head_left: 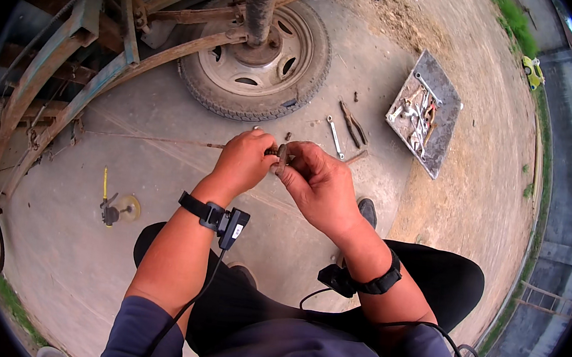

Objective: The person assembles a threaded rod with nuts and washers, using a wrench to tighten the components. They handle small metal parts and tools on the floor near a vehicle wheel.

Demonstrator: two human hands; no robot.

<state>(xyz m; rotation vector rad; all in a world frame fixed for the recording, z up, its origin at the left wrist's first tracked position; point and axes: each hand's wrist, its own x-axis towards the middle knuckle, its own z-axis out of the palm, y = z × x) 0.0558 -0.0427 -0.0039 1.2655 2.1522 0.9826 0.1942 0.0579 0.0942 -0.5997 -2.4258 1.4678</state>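
A long thin rusty rod (179, 142) runs in from the rusty frame at the left. My left hand (241, 157) is closed around it near its end, where a short threaded-looking piece shows past the fingers. Between the thumb and fingers of my right hand (320, 185) is a small flat brown metal piece (282, 157), held upright against that end. Whether the rod passes through the piece is hidden by my fingers. Just beyond my hands, a small dark fitting (288, 136) lies on the concrete.
A wheel with a tyre (251, 113) lies flat ahead, under a rusty frame (110, 75). To the right are a combination wrench (335, 136), pliers (353, 124), a hammer (357, 158) and a metal tray (447, 135) of tools. A yellow-handled tool (110, 213) lies at left.
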